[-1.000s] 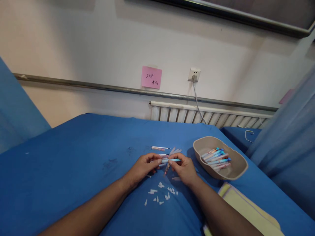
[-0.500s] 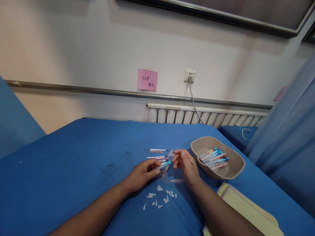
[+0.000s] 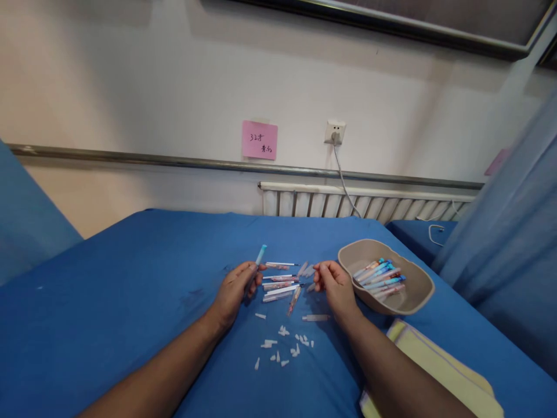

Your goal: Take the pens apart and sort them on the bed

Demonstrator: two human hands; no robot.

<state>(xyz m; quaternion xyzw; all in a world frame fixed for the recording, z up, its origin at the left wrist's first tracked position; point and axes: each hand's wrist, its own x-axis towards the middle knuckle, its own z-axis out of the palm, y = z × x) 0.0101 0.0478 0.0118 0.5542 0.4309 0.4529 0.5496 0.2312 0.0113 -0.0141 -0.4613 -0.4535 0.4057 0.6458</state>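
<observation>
My left hand (image 3: 235,290) is closed round a slim blue pen (image 3: 260,255), whose light-blue end points up and away. My right hand (image 3: 334,284) has its thumb and fingers pinched together; whatever may be between them is too small to make out. Between the hands lie several white pen refills (image 3: 281,288) with dark tips and pink-patterned pen barrels (image 3: 294,301). Clear caps (image 3: 309,271) rest just left of my right fingers. A translucent tube (image 3: 316,317) lies below that hand. Nearer me, small white cone-shaped tips (image 3: 268,343) are scattered on the blue cloth.
A beige basin (image 3: 420,293) to the right holds several blue, orange and pink pens (image 3: 380,278). A folded yellow towel (image 3: 439,371) lies under my right forearm. Blue cloth (image 3: 143,278) covers the table, which meets a wall with a radiator (image 3: 317,203).
My left hand has moved left with the blue pen and tipped it more upright, uncovering refills and a white tip. My right hand stays close to its place, its fingers drawn together.
</observation>
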